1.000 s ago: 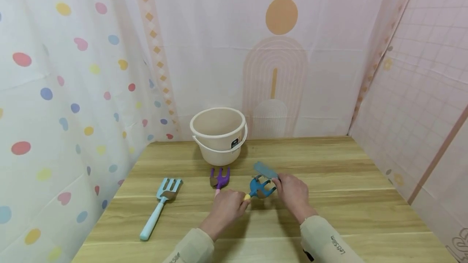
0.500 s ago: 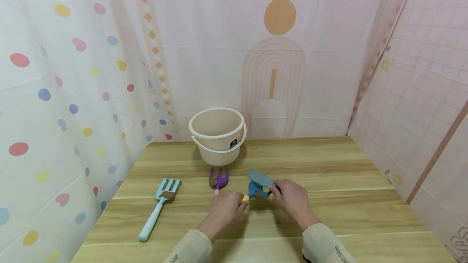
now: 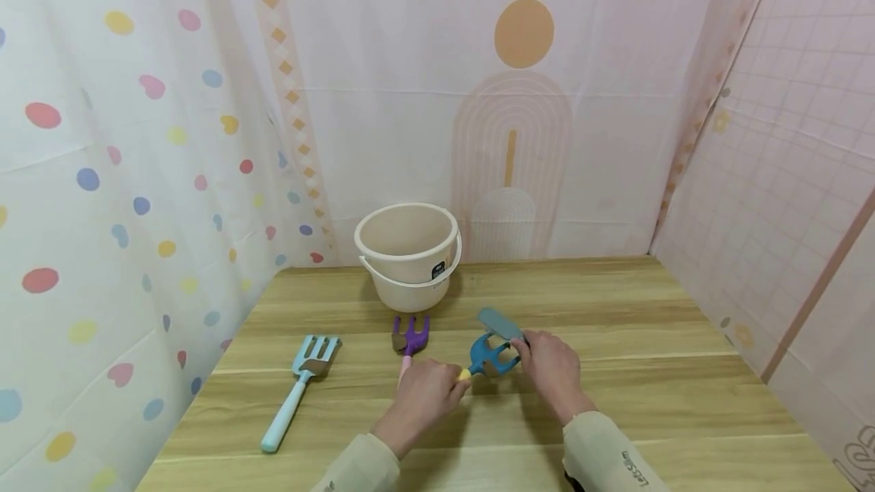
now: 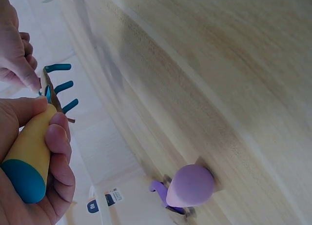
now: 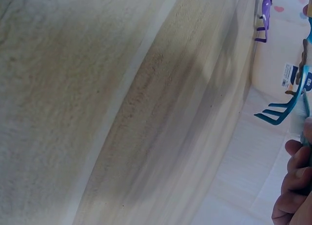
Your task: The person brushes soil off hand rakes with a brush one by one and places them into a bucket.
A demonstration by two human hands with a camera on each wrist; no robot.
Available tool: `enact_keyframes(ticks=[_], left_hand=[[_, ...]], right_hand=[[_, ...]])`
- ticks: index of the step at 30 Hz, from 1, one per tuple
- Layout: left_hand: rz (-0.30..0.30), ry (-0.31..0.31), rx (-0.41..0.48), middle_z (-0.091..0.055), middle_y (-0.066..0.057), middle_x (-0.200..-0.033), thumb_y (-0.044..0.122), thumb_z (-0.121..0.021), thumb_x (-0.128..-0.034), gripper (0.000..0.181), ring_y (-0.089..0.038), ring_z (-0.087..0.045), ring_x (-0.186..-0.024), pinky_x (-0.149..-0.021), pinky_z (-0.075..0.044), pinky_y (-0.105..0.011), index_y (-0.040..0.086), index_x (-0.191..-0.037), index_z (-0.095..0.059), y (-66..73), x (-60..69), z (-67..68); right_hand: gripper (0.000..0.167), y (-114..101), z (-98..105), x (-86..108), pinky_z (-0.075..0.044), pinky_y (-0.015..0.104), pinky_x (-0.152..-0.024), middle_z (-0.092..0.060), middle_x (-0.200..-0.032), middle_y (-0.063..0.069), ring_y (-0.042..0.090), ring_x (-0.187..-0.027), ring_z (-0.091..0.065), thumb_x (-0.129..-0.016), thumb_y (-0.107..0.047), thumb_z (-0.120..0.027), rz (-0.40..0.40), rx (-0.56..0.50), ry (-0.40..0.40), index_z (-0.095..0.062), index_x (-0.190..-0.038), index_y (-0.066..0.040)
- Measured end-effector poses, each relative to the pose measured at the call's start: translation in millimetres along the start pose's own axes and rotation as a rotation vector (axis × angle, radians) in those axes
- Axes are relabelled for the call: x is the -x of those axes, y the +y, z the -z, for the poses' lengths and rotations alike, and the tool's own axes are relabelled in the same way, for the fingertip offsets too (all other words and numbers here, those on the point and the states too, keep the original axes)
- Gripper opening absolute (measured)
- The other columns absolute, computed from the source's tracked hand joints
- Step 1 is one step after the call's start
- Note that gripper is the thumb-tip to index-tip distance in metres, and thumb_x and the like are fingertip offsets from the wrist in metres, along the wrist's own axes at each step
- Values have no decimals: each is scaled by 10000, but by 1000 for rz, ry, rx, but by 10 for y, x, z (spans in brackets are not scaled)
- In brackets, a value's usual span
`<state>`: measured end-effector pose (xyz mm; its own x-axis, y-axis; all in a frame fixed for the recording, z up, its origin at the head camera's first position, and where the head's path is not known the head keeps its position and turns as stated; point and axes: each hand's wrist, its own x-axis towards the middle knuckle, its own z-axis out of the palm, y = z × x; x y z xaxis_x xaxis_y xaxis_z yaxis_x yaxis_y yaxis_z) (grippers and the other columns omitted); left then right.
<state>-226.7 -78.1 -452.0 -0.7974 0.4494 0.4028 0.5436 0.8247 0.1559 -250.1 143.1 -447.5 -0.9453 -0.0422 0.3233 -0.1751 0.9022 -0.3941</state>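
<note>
Two hands hold a blue garden fork (image 3: 481, 354) and a flat gray-blue tool (image 3: 500, 323) up over the tabletop (image 3: 636, 340).
The left hand (image 3: 422, 392) has its grip curled around the fork's yellow handle (image 4: 31, 137); the right hand (image 3: 552, 369) has its grip pinching the flat tool, right by the fork's prongs, and I can't tell if they touch. The blue fork has a brown patch. A purple fork (image 3: 415, 341) with a pink handle lies near the left hand, in front of a cream bucket (image 3: 403, 296) standing upright. A light blue fork (image 3: 290, 405) lies far off to the left.
</note>
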Motion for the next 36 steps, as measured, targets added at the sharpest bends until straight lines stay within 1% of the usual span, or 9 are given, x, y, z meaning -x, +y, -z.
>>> enact_keyframes(ticks=[10, 14, 17, 20, 23, 26, 30, 33, 36], left_hand=[[20, 0, -1, -413, 134, -529, 319, -704, -906, 362, -41, -440, -499, -744, -477, -491, 207, -617, -516, 11, -11, 28], [58, -4, 31, -428, 119, -541, 289, -709, -903, 336, -52, -415, -505, -607, -384, -332, 194, -628, -541, -22, -33, 18], [91, -13, 61, -453, 117, -552, 267, -705, -905, 322, -56, -427, -523, -687, -428, -375, 193, -630, -556, -55, -35, -2], [118, -22, 89, -484, 108, -569, 240, -696, -911, 302, -64, -462, -539, -824, -478, -522, 184, -642, -572, -77, -36, -9], [135, -19, 96, -497, 98, -580, 228, -689, -917, 289, -72, -474, -544, -857, -471, -591, 178, -654, -581, -89, -47, -13], [147, -15, 85, -477, 101, -566, 240, -686, -920, 305, -72, -445, -523, -757, -491, -473, 181, -645, -569, -96, -65, -10], [148, -7, 68, -446, 104, -549, 243, -683, -919, 348, -78, -413, -498, -592, -404, -335, 189, -616, -520, -112, -87, -20], [151, 0, 59, -442, 93, -550, 241, -680, -916, 364, -94, -422, -494, -529, -368, -313, 189, -608, -492, -128, -98, -37], [160, 1, 58, -439, 85, -554, 248, -678, -916, 370, -105, -428, -497, -500, -360, -314, 189, -611, -478, -137, -101, -50]], right_hand=[[334, 101, 20, -3, -335, 302, -479, -462, -601, -9, 159, -525, -435, -1002, -292, -590, -85, 17, -18, -536, -711, -139], [339, 100, 28, 0, -319, 302, -475, -446, -607, 3, 165, -525, -420, -1002, -292, -591, -88, 15, 21, -524, -710, -133], [345, 84, 40, 10, -313, 298, -471, -443, -607, 2, 165, -524, -417, -1001, -296, -594, -90, 8, 42, -521, -706, -133], [359, 33, 62, 31, -302, 295, -464, -431, -599, -4, 158, -517, -406, -998, -301, -598, -86, -9, 66, -509, -690, -140], [368, -55, 83, 76, -299, 298, -450, -423, -583, -18, 150, -506, -399, -990, -297, -611, -49, -35, 103, -492, -672, -154], [353, -147, 74, 134, -305, 298, -436, -434, -574, -33, 143, -498, -404, -975, -293, -633, -5, -56, 120, -507, -671, -167], [230, -220, 18, 206, -325, 296, -435, -518, -619, -40, 124, -511, -425, -948, -302, -668, 46, -39, 103, -657, -768, -160], [182, -233, -24, 253, -341, 294, -436, -560, -654, -30, 113, -513, -437, -932, -310, -688, 101, 21, 97, -721, -871, -142], [186, -227, -52, 286, -350, 293, -435, -548, -652, -28, 114, -505, -444, -925, -305, -698, 129, 77, 115, -707, -857, -133]])
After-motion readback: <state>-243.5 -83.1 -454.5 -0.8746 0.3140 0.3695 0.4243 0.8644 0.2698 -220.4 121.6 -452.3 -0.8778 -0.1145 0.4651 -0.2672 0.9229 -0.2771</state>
